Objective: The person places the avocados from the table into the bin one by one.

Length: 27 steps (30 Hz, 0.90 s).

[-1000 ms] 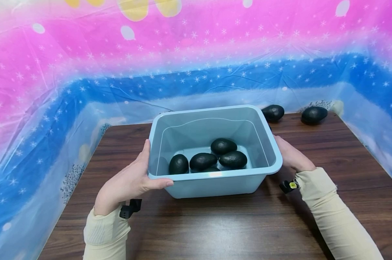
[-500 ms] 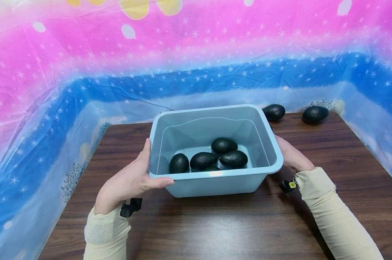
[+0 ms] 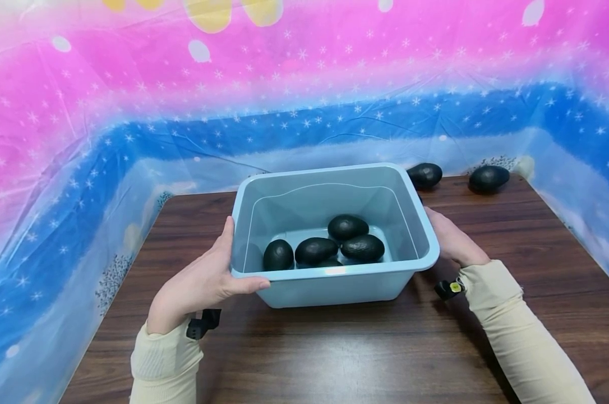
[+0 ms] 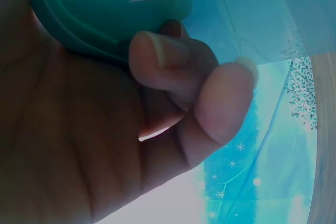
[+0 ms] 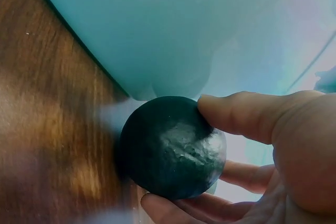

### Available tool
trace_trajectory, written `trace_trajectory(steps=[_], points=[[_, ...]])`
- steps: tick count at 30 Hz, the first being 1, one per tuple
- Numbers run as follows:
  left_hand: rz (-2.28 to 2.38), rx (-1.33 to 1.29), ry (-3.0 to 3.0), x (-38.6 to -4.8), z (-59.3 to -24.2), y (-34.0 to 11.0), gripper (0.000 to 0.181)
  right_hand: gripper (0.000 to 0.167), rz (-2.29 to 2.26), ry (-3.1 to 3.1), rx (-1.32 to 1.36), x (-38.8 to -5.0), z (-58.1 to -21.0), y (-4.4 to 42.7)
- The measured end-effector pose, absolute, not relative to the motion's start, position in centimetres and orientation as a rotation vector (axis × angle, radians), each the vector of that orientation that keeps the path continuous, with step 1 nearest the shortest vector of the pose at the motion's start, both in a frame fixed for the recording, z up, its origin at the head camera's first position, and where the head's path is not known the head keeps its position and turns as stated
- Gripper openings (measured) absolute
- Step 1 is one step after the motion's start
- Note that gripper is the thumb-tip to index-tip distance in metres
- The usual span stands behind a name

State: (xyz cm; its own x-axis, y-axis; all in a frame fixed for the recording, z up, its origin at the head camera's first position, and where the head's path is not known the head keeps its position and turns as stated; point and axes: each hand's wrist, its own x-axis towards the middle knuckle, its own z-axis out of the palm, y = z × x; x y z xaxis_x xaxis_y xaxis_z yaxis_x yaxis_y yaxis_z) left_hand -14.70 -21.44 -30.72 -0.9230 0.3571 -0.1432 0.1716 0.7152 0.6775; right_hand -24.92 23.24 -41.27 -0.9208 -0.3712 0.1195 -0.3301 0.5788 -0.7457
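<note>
A light blue plastic tub (image 3: 335, 289) stands on the table with several dark avocados (image 3: 316, 251) on its floor. My left hand (image 3: 198, 280) holds the tub's left front corner, thumb along the front rim; in the left wrist view its fingers (image 4: 226, 103) curl beneath the rim. My right hand (image 3: 456, 241) is at the tub's right side, mostly behind its wall in the head view. The right wrist view shows that hand (image 5: 252, 156) gripping a dark avocado (image 5: 173, 148) between thumb and fingers, beside the tub's outer wall (image 5: 136, 30) and low over the wood.
Two more avocados lie at the back right of the brown wooden table (image 3: 335, 353), one (image 3: 425, 175) just behind the tub's right corner and one (image 3: 488, 179) near the far edge. A pink and blue patterned sheet (image 3: 294, 123) hangs around the table's back and sides.
</note>
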Motion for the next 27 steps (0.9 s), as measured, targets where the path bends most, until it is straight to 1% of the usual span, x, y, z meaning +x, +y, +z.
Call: trace_trajectory(steps=[3, 6, 10, 13, 20, 23, 27], points=[[1.004, 0.42, 2.662, -14.7, -30.7, -21.4, 0.128, 0.047, -1.254, 2.726, -0.459, -24.9, -40.8, 23.3], [0.992, 0.416, 2.668, -14.6, -30.7, -21.5, 0.128, 0.053, -1.232, 2.701, -0.361, -25.0, -40.1, 23.3], [1.013, 0.42, 2.667, -14.7, -30.8, -21.5, 0.129, 0.062, -1.214, 2.711, -0.296, -25.2, -39.1, 23.7], [1.021, 0.434, 2.667, -14.7, -30.9, -21.5, 0.129, 0.065, -1.207, 2.746, -0.256, -25.1, -38.5, 24.2], [1.013, 0.434, 2.668, -14.8, -30.9, -21.5, 0.128, 0.08, -1.311, 2.842, -0.189, -24.1, -36.5, 25.1], [1.024, 0.445, 2.668, -14.8, -30.9, -21.5, 0.128, 0.082, -1.378, 2.894, -0.191, -23.6, -35.7, 25.3], [1.018, 0.437, 2.666, -14.8, -30.9, -21.5, 0.129, 0.078, -1.485, 2.942, -0.19, -23.0, -34.9, 25.3]])
